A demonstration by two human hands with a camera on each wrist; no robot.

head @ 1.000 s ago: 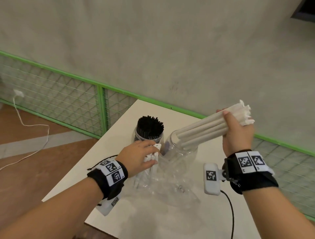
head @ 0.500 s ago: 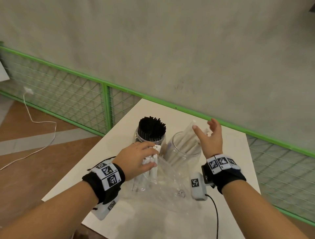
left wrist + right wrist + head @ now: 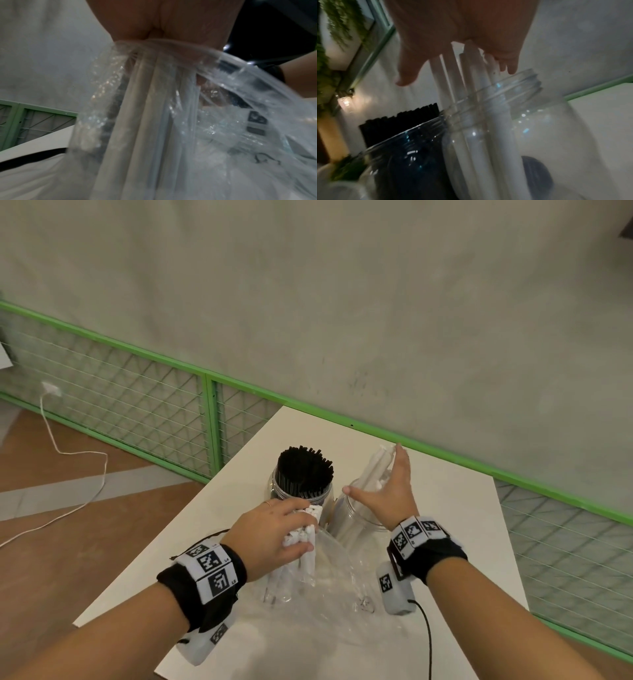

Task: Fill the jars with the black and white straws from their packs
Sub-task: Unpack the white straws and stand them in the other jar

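Two clear jars stand side by side on the white table [image 3: 455, 508]. The left jar [image 3: 301, 494] is packed with black straws [image 3: 305, 467]. In the right jar [image 3: 363, 518] leans a bunch of white straws [image 3: 376, 467]; my right hand [image 3: 387, 491] lies flat on their tops, fingers straight [image 3: 471, 44]. My left hand [image 3: 277, 532] grips the neck of the clear plastic pack [image 3: 322, 583] with white straws [image 3: 305, 539] still inside it [image 3: 147, 108], upright just in front of the jars.
A green-framed wire fence [image 3: 137, 405] runs behind the table under a grey wall. A white cable [image 3: 68, 453] trails across the wooden floor at left. A black cable [image 3: 428, 642] crosses the table's near right part. The table's left edge is close to my left wrist.
My right hand lowered its bunch of white straws into the right jar, let go, and now lies flat on their tops. The left hand kept its grip on the pack.
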